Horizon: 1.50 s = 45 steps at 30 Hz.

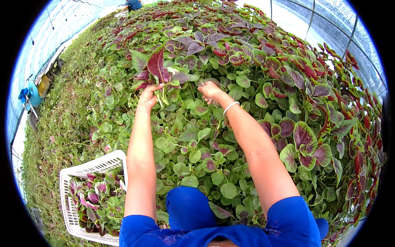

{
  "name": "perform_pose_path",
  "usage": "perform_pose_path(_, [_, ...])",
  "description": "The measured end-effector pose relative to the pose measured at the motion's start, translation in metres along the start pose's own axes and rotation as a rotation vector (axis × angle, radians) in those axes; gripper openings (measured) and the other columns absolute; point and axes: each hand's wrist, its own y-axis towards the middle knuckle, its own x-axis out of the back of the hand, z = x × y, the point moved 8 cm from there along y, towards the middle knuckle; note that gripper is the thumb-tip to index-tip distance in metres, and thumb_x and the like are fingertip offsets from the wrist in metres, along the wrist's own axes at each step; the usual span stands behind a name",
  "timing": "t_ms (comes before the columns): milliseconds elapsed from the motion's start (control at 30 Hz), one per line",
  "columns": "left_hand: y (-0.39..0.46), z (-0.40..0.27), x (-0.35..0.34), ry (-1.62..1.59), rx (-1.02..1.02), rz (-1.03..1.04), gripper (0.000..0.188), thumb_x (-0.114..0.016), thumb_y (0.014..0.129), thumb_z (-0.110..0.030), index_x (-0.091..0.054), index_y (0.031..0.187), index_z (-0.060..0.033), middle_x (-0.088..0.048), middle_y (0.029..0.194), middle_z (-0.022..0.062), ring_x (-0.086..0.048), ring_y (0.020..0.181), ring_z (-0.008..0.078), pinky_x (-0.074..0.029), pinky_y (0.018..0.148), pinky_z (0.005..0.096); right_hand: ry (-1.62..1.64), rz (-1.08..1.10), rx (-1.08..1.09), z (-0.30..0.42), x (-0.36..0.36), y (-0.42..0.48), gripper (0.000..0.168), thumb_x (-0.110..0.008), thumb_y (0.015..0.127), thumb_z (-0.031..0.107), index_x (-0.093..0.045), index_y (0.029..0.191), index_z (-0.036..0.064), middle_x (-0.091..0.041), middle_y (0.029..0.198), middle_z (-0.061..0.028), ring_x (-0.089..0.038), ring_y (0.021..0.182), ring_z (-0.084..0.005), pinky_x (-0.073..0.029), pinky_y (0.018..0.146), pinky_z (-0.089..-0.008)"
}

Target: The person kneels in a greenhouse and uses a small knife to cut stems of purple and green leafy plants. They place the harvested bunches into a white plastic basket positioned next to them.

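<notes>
My left hand (148, 98) grips a bunch of cut amaranth (159, 66), with red and green leaves fanned above the fingers and pale stems below. To its right, my right hand (211, 91) is closed around a slim greyish tool (210, 101), perhaps a small knife; the fingers and leaves hide most of it. That hand reaches in among standing amaranth plants (197, 114). A white ring bracelet (231, 106) circles the right wrist. Beside my left forearm, a white plastic crate (64, 197) holds picked amaranth (98, 197).
Dense amaranth (305, 145) rises on the right. Lower, sparser growth (71, 114) covers the left. A wheeled cart (35, 95) stands by the greenhouse's left wall. At the far end, another person (133, 4) is near a white crate (121, 14). Plastic film (333, 27) on a frame encloses the bed.
</notes>
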Motion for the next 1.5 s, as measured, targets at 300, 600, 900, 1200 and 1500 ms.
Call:
perform_pose_path(300, [0.013, 0.036, -0.016, 0.195, 0.213, 0.086, 0.024, -0.072, 0.075, -0.01, -0.066, 0.097, -0.0015, -0.067, 0.093, 0.0078, -0.063, 0.084, 0.0192, -0.05, 0.08, 0.0334, -0.435, 0.289, -0.121, -0.043, -0.046, -0.09, 0.022, -0.05, 0.086, 0.021, -0.049, 0.095, 0.001, -0.048, 0.062, -0.0025, -0.045, 0.044, -0.0138, -0.042, 0.038, -0.0314])
perform_pose_path(600, [-0.135, -0.185, 0.077, 0.417, -0.216, -0.259, 0.033, -0.069, 0.075, -0.002, -0.064, 0.107, 0.0029, -0.067, 0.104, 0.0103, -0.061, 0.095, 0.0186, -0.046, 0.088, 0.0299, 0.212, -0.222, 0.14, -0.052, 0.072, -0.241, 0.019, -0.051, 0.094, 0.026, -0.049, 0.096, 0.008, -0.045, 0.06, 0.0022, -0.038, 0.039, -0.0053, -0.032, 0.034, -0.019])
perform_pose_path(900, [-0.419, -0.159, 0.1, 2.023, -0.272, -0.468, 0.025, -0.069, 0.074, -0.018, -0.064, 0.094, -0.0045, -0.066, 0.09, 0.0113, -0.062, 0.084, 0.0297, -0.047, 0.08, 0.0396, 0.205, -0.125, 0.154, -0.107, 0.017, -0.288, 0.018, -0.053, 0.094, 0.021, -0.05, 0.097, 0.004, -0.043, 0.058, 0.0039, -0.037, 0.042, -0.0035, -0.031, 0.036, -0.019])
perform_pose_path(1200, [-0.45, 0.087, 0.193, 1.941, 0.242, -0.011, 0.063, -0.071, 0.068, -0.018, -0.05, 0.127, -0.0065, -0.063, 0.1, 0.0229, -0.061, 0.092, 0.0343, -0.048, 0.082, 0.0415, 0.097, 0.098, 0.199, -0.06, -0.002, -0.309, 0.02, -0.054, 0.093, 0.019, -0.05, 0.103, 0.002, -0.043, 0.058, 0.0048, -0.037, 0.041, -0.0027, -0.031, 0.036, -0.0185])
perform_pose_path(1500, [-0.44, -0.024, 0.073, 1.303, 0.912, -0.223, 0.045, -0.061, 0.077, -0.013, -0.055, 0.12, -0.002, -0.063, 0.105, 0.0116, -0.064, 0.089, 0.0286, -0.056, 0.071, 0.0369, -0.1, 0.154, 0.093, -0.071, 0.055, -0.408, 0.021, -0.057, 0.091, 0.016, -0.052, 0.104, 0.0, -0.045, 0.059, 0.0045, -0.038, 0.043, -0.0022, -0.031, 0.038, -0.0178])
